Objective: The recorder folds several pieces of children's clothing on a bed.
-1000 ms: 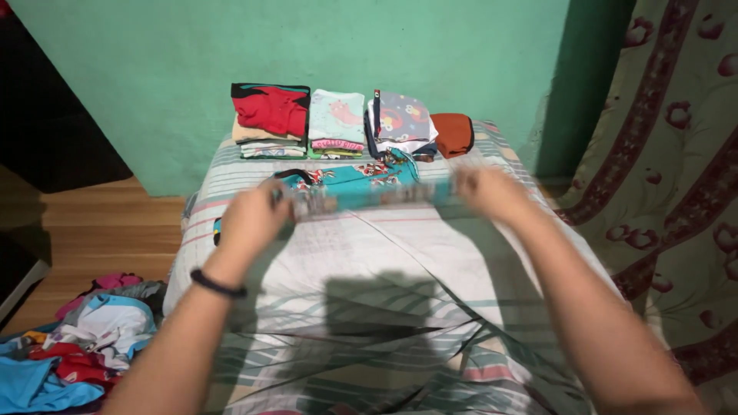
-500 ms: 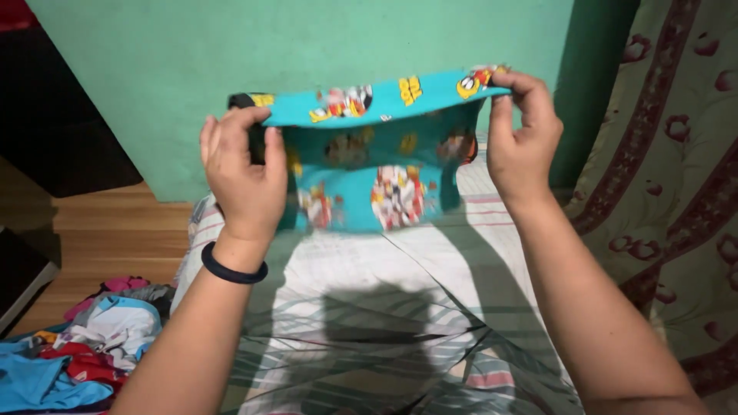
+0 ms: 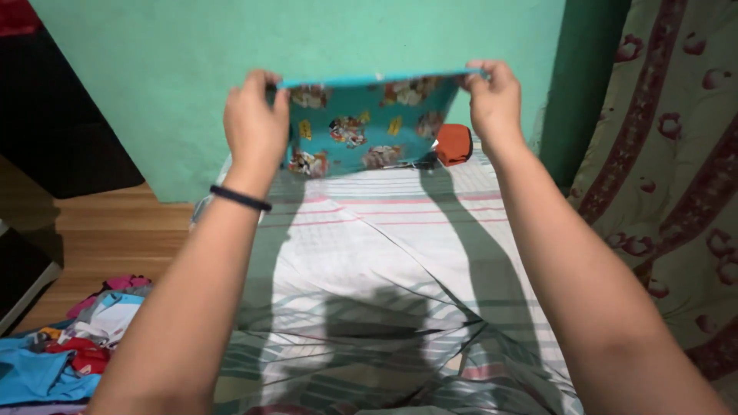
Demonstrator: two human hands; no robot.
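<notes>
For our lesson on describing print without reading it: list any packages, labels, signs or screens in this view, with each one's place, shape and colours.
No packages, labels, signs or screens show.
Only printed thing: turquoise cloth with cartoon patches, held up by both hands before the green wall.

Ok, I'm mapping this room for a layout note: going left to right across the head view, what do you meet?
Pile of clothes on the floor → left hand → turquoise printed cloth held up → orange-red item on the bed → right hand → floral curtain.
</notes>
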